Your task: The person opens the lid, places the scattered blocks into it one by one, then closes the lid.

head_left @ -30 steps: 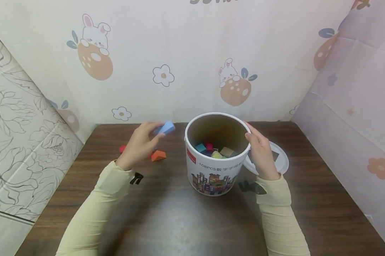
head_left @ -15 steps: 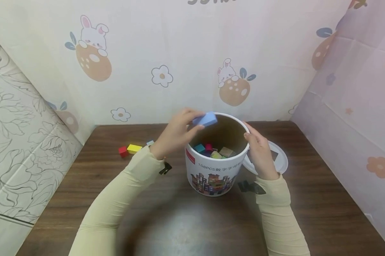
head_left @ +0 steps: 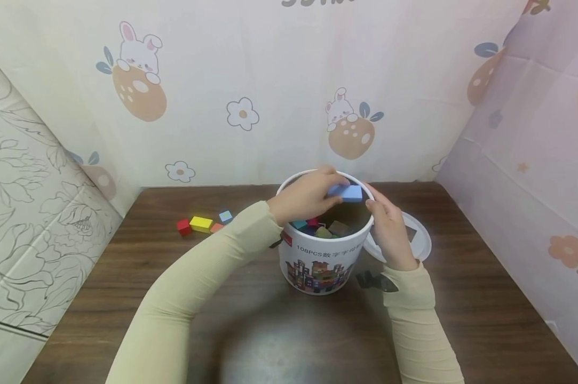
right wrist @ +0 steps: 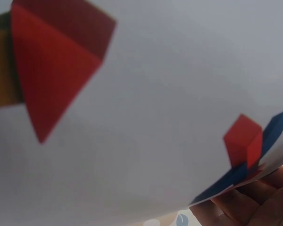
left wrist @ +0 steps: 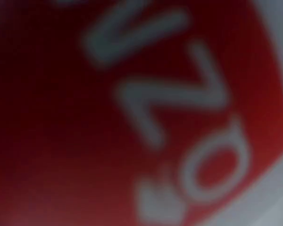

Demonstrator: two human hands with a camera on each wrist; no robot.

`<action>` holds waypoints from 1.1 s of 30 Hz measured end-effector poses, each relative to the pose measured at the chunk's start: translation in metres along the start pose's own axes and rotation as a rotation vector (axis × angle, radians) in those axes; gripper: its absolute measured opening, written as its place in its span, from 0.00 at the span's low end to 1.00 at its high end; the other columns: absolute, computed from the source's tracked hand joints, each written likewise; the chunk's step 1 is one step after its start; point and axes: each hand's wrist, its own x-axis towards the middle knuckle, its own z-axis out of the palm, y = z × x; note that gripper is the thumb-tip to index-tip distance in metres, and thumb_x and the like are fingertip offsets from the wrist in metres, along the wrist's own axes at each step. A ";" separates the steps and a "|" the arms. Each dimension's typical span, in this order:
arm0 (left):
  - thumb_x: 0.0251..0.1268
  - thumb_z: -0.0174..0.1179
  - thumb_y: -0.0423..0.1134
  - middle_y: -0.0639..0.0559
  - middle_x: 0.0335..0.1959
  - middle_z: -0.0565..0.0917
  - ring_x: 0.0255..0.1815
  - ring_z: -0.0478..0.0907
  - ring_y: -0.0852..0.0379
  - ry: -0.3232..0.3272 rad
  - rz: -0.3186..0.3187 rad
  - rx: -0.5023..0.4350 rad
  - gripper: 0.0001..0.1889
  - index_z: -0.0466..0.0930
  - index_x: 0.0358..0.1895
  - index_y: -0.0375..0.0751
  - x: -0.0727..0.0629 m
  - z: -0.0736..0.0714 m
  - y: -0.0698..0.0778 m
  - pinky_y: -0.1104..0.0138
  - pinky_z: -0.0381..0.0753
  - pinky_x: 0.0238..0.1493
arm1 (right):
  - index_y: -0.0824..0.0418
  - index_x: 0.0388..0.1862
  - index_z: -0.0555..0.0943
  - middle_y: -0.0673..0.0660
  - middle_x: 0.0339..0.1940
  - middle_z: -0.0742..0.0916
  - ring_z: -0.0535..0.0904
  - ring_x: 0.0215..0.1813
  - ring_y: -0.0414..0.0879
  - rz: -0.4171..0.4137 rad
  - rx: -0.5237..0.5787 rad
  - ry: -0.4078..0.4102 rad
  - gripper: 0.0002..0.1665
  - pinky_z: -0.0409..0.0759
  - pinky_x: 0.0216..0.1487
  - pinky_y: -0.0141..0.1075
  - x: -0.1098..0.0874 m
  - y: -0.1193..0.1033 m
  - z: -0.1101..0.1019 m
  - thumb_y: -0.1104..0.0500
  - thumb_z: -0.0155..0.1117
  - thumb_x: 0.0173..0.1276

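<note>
In the head view my left hand point(head_left: 310, 194) pinches a light blue block point(head_left: 348, 193) between thumb and fingers, over the mouth of a white bucket point(head_left: 317, 266). Several coloured blocks point(head_left: 339, 229) lie at the bottom of the bucket. My right hand point(head_left: 389, 229) grips the bucket's right rim, thumb near the top edge and fingers round the outer side. Up close, the left wrist view shows only the blurred red label point(left wrist: 61, 117) on the bucket. Printed block pictures on the bucket wall point(right wrist: 155, 94) fill the right wrist view, with fingers point(right wrist: 236, 207) at its lower right.
Left of the bucket on the wooden table point(head_left: 279, 341) lie a red block point(head_left: 184, 227), a yellow block point(head_left: 201, 224), a small blue block point(head_left: 226, 216) and a partly hidden orange-red block point(head_left: 216, 228). A white lid point(head_left: 420, 242) lies behind my right hand.
My left hand has carried the blue block rightward from above the loose blocks to over the bucket's mouth. My right hand has stayed on the rim.
</note>
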 end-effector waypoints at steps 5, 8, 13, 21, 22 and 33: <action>0.71 0.58 0.39 0.48 0.55 0.78 0.53 0.78 0.58 -0.076 0.000 0.091 0.20 0.76 0.63 0.40 0.008 0.008 0.001 0.69 0.76 0.62 | 0.50 0.74 0.66 0.52 0.75 0.71 0.65 0.76 0.52 -0.005 0.015 0.006 0.27 0.64 0.73 0.56 0.000 0.000 0.000 0.50 0.40 0.80; 0.70 0.58 0.39 0.49 0.53 0.79 0.51 0.79 0.59 -0.130 0.004 0.149 0.19 0.78 0.62 0.41 0.008 0.014 0.001 0.68 0.77 0.60 | 0.50 0.74 0.67 0.51 0.75 0.71 0.65 0.76 0.51 -0.006 0.018 0.011 0.27 0.65 0.73 0.55 0.001 0.000 0.001 0.50 0.40 0.80; 0.68 0.60 0.39 0.51 0.50 0.80 0.49 0.79 0.60 -0.185 0.020 0.183 0.18 0.80 0.59 0.44 0.006 0.018 0.001 0.68 0.78 0.58 | 0.49 0.74 0.67 0.51 0.75 0.71 0.65 0.76 0.52 -0.006 0.013 0.016 0.27 0.65 0.73 0.56 0.001 0.001 0.001 0.50 0.40 0.80; 0.67 0.61 0.39 0.51 0.53 0.80 0.55 0.79 0.58 -0.192 0.027 0.181 0.19 0.79 0.60 0.44 0.004 0.018 0.001 0.67 0.76 0.63 | 0.49 0.74 0.67 0.52 0.74 0.71 0.66 0.75 0.53 -0.007 0.016 0.011 0.27 0.66 0.71 0.56 0.001 0.001 0.002 0.49 0.40 0.80; 0.67 0.62 0.39 0.51 0.55 0.80 0.56 0.79 0.58 -0.188 0.028 0.178 0.19 0.79 0.60 0.44 0.004 0.017 0.001 0.67 0.76 0.63 | 0.48 0.74 0.67 0.52 0.74 0.71 0.67 0.75 0.53 -0.009 0.016 0.011 0.27 0.67 0.71 0.56 0.001 0.001 0.002 0.49 0.40 0.80; 0.69 0.61 0.42 0.50 0.59 0.80 0.59 0.77 0.58 -0.037 0.019 0.053 0.22 0.75 0.64 0.42 -0.006 -0.002 -0.003 0.67 0.76 0.64 | 0.48 0.74 0.67 0.52 0.74 0.72 0.66 0.75 0.54 -0.032 -0.003 0.006 0.27 0.67 0.70 0.60 0.000 0.002 0.000 0.49 0.39 0.80</action>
